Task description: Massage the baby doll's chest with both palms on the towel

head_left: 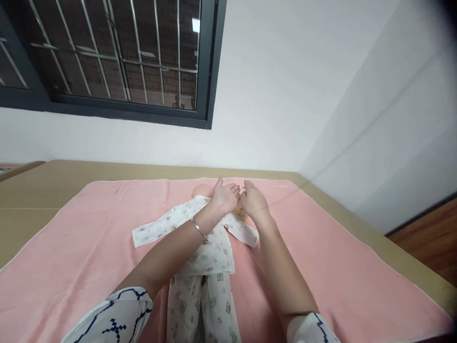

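My left hand (225, 196) is open, palm up with its fingers stretched toward the right, above the top of a small white printed pajama shirt (214, 250). Close beside it, my right hand (254, 201) is bent over a yellowish bottle (242, 213) with dark print, its fingers curled at the upper part. Much of the bottle is hidden by that hand. A rounded skin-coloured shape, apparently a doll's head (202, 191), shows at the shirt's collar, partly behind my left hand. Matching printed pants (203, 309) extend below the shirt toward me.
A pink blanket (107, 238) with a few wrinkles covers much of the light wooden surface (53, 186). Behind it rises a white wall (264, 95) with a dark-framed, barred window (209, 85) at upper left. Brown wood (428, 238) shows at the right edge.
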{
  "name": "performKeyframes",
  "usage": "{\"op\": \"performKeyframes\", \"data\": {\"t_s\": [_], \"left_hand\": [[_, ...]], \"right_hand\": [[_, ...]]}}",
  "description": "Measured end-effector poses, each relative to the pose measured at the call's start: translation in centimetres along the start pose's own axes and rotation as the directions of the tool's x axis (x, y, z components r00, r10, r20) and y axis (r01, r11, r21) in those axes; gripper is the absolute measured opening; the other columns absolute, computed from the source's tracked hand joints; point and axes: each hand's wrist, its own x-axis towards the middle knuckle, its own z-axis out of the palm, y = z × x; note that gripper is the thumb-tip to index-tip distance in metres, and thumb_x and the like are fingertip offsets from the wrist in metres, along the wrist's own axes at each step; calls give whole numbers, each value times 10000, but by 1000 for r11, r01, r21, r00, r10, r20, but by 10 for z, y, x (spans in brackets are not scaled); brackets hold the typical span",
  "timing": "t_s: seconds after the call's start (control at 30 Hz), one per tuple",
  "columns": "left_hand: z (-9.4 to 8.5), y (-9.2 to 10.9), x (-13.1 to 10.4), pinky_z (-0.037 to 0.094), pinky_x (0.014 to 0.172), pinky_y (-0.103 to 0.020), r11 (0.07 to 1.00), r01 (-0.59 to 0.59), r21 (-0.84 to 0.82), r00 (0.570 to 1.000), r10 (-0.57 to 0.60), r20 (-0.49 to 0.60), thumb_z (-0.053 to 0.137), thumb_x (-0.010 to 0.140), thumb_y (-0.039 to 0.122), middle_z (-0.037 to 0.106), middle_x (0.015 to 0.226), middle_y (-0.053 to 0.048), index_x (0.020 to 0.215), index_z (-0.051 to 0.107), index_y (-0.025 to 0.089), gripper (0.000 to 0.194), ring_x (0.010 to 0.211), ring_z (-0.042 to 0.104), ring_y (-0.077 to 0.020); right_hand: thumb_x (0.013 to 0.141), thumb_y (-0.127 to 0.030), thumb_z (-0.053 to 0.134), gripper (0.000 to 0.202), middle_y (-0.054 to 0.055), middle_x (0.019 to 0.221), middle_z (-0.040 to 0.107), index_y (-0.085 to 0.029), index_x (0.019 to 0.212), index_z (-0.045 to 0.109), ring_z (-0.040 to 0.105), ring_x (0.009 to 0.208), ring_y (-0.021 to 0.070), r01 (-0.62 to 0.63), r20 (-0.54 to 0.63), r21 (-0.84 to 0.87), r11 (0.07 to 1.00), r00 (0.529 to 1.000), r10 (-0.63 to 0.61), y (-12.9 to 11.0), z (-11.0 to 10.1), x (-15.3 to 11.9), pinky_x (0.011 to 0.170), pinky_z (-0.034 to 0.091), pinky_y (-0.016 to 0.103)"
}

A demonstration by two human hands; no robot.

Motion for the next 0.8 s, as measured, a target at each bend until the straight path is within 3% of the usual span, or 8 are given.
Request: {"op": "performKeyframes", "data": {"t_s": [0.13,0.33,0.4,0.47,0.53,0.6,0.7,0.8], "left_hand": [[-5,2,-13,395,1076,-267,1000,-1,29,1000,2,-20,258,928,564,304,1545,-201,1490,219,14,787,1421,325,-191],[-23,10,-83,272,1158,-300,984,80,162,992,-62,-110,298,947,472,352,1527,-181,1466,306,45,672,1415,336,-201],[-26,14,-107,259,1170,-343,973,142,179,981,-115,-157,314,945,452,382,1506,-195,1449,332,33,655,1403,362,-231],[-27,18,-127,282,1166,-360,970,168,175,979,-143,-143,302,951,448,441,1466,-195,1423,378,34,633,1376,408,-244],[-27,24,-141,324,1150,-378,978,122,172,992,-116,-43,248,961,479,505,1421,-160,1395,442,81,619,1348,448,-249],[-27,31,-150,357,1136,-405,984,-15,178,1000,13,14,198,958,547,525,1414,-102,1386,474,167,635,1350,446,-255],[-31,42,-156,327,1156,-409,940,-239,243,960,266,-86,212,929,645,439,1492,-18,1434,404,289,647,1430,317,-244],[-32,40,-161,248,1190,-421,906,-310,290,930,352,-106,203,933,650,343,1551,24,1472,321,337,634,1475,186,-227]], "right_hand": [[949,-192,298,495,194,1451,455,-36,1404,414,345,1396,271,41,11,-95,995,999,-40,-2,8,-1,1146,217,475],[1004,-371,250,538,224,1469,415,-76,1433,383,312,1405,343,-40,-46,-54,998,998,37,-19,8,-7,1106,128,663],[1007,-381,248,545,219,1500,368,-92,1458,347,291,1419,337,19,-76,33,999,997,-17,-32,5,-16,1112,100,669],[1013,-391,231,545,178,1532,330,-131,1487,298,251,1446,282,196,-99,169,966,978,-181,-50,1,-33,1151,81,617],[1014,-418,238,555,121,1568,272,-201,1524,206,184,1470,243,375,-85,311,874,926,-367,-71,-2,-56,1175,105,576],[1012,-426,251,583,107,1593,201,-220,1543,123,116,1482,257,503,-77,375,778,854,-515,-90,-4,-82,1182,106,579],[967,-557,316,814,157,1611,44,-129,1537,-75,36,1482,316,687,-135,443,576,686,-715,-110,-5,-116,1181,180,566],[941,-641,249,885,160,1611,-23,-112,1514,-170,7,1478,344,738,-184,473,481,617,-765,-116,-8,-133,1174,183,586]]}}
